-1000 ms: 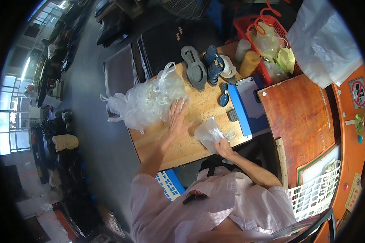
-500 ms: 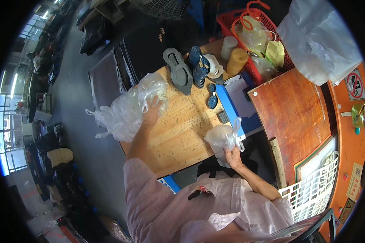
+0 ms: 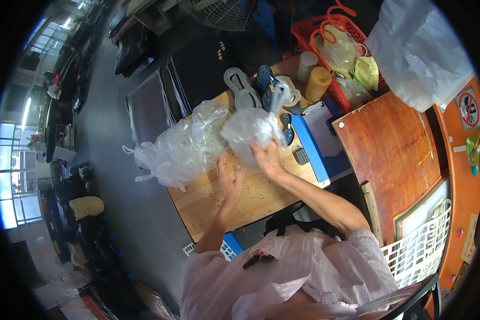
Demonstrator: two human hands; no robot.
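A knotted clear plastic bag (image 3: 244, 130) is in the grip of my right hand (image 3: 268, 160), held over the wooden tabletop (image 3: 245, 200). It is slightly blurred, and I cannot make out its contents. My left hand (image 3: 230, 180) is empty, its fingers apart, just below and left of that bag. Beside it, a heap of tied clear plastic bags (image 3: 178, 149) covers the table's left side and hangs past the edge. Behind the held bag lie a grey shoe sole (image 3: 241, 88), dark blue soles (image 3: 264, 78) partly hidden by the bag, and a small blue sole (image 3: 288, 129).
Right of the soles stand a yellow roll (image 3: 318, 84) and a pale roll (image 3: 307, 65). A clipboard (image 3: 321, 128) and a small dark keypad-like block (image 3: 301, 156) lie nearby. Farther right are a red basket (image 3: 340, 95), a reddish board (image 3: 389, 154) and a hanging white bag (image 3: 421, 48).
My right hand has carried its bag from the table's front right edge up and left beside the heap. My left hand has come off the heap and moved nearer to me.
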